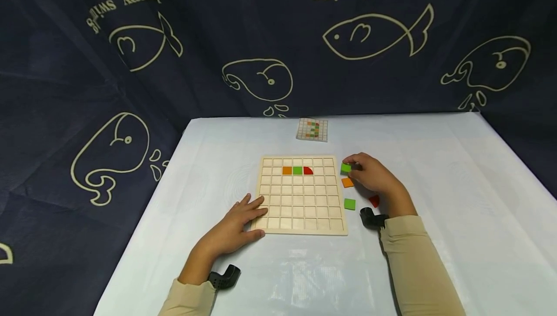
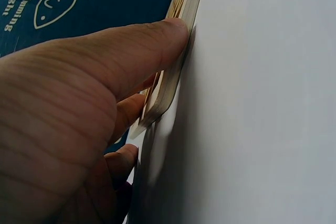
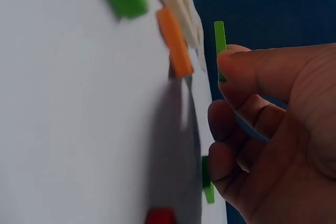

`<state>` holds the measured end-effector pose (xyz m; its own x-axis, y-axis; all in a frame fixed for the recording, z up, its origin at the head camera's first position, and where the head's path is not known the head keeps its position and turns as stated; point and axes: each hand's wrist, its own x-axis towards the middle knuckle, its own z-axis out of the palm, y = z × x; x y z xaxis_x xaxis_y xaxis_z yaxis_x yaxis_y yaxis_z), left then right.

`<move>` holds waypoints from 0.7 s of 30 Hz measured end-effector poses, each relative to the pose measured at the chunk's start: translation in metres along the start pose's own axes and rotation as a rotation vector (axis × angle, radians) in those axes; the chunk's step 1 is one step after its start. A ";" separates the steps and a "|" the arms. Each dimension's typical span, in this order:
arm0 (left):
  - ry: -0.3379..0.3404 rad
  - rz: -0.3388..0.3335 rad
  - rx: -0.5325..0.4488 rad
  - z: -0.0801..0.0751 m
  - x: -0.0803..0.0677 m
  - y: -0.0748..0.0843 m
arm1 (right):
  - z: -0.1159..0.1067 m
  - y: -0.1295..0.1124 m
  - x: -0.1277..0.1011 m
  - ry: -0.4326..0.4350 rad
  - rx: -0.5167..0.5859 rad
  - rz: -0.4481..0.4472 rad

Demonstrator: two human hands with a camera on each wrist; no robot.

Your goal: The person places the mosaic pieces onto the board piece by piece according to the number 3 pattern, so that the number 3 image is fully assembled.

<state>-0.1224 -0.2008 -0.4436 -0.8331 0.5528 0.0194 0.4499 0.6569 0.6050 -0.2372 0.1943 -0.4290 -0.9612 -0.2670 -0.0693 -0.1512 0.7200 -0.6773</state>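
Observation:
My right hand [image 1: 372, 173] is just off the right side of a wooden grid board [image 1: 309, 209]. Between thumb and fingertips it pinches a green square tile [image 3: 220, 35], seen edge-on in the right wrist view. Another green tile [image 3: 208, 182] shows behind the lower fingers there. At the board's lower left corner, my left hand [image 1: 235, 224] rests with fingers spread over the rim, and its thumb [image 2: 157, 40] touches the front edge. One upper row of the board holds an orange tile [image 1: 287, 170], a green tile [image 1: 298, 170] and a red quarter-round tile [image 1: 308, 171], side by side.
Right of the board lie a loose orange tile [image 1: 347, 182], a green tile [image 1: 349, 204] and a red piece [image 1: 374, 201], partly under the right wrist. A small card [image 1: 312, 129] with a printed grid pattern lies behind the board. Dark patterned cloth [image 1: 270, 25] hangs beyond the white table.

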 end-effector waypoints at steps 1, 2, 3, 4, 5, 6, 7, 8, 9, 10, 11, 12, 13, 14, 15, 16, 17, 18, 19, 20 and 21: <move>-0.002 0.002 0.000 0.000 0.000 0.000 | 0.001 -0.002 0.001 0.002 0.009 0.003; -0.002 0.003 0.000 0.000 0.000 0.000 | 0.001 -0.003 0.001 0.003 0.016 0.004; -0.002 0.005 0.000 0.000 0.000 0.000 | 0.002 -0.005 0.002 0.003 0.026 0.004; -0.003 0.006 0.001 0.000 0.000 -0.001 | 0.003 -0.007 0.002 0.002 0.032 0.004; -0.003 0.006 0.003 0.001 0.000 -0.001 | 0.004 -0.009 0.003 0.000 0.034 0.000; -0.003 0.007 0.005 0.001 0.000 -0.001 | 0.005 -0.011 0.003 -0.002 0.035 -0.004; -0.004 0.007 0.007 0.001 0.000 -0.001 | 0.006 -0.012 0.003 -0.006 0.038 -0.013; -0.004 0.007 0.008 0.001 0.001 -0.001 | 0.008 -0.014 0.003 -0.008 0.037 -0.023; -0.005 0.007 0.011 0.001 0.001 0.000 | 0.009 -0.016 0.003 -0.012 0.041 -0.036; -0.005 0.007 0.014 0.000 0.001 0.000 | 0.010 -0.018 0.003 -0.014 0.046 -0.045; -0.004 0.007 0.016 0.000 0.001 0.000 | 0.012 -0.020 0.004 -0.017 0.056 -0.052; -0.003 0.007 0.017 0.000 0.001 0.000 | 0.014 -0.022 0.004 -0.019 0.066 -0.061; -0.002 0.007 0.018 0.000 0.001 0.000 | 0.016 -0.024 0.004 -0.025 0.076 -0.077; 0.000 0.007 0.019 0.000 0.001 0.000 | 0.017 -0.025 0.005 -0.027 0.078 -0.093; 0.002 0.007 0.020 0.000 0.001 0.001 | 0.019 -0.027 0.006 -0.028 0.079 -0.110; 0.004 0.007 0.020 0.000 0.001 0.001 | 0.021 -0.029 0.006 -0.030 0.082 -0.125; 0.004 0.006 0.019 0.000 0.001 0.001 | 0.022 -0.030 0.007 -0.031 0.080 -0.143; 0.004 0.006 0.019 0.000 0.001 0.001 | 0.023 -0.032 0.007 -0.032 0.077 -0.164; 0.003 0.005 0.019 0.000 0.001 0.001 | 0.025 -0.033 0.008 -0.033 0.077 -0.179; 0.003 0.005 0.019 0.000 0.001 0.001 | 0.026 -0.035 0.008 -0.031 0.077 -0.188; 0.003 0.004 0.020 0.000 0.000 0.001 | 0.027 -0.037 0.009 -0.033 0.080 -0.195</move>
<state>-0.1225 -0.2001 -0.4429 -0.8323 0.5538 0.0246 0.4596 0.6646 0.5892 -0.2343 0.1481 -0.4246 -0.9073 -0.4182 0.0450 -0.3132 0.6003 -0.7359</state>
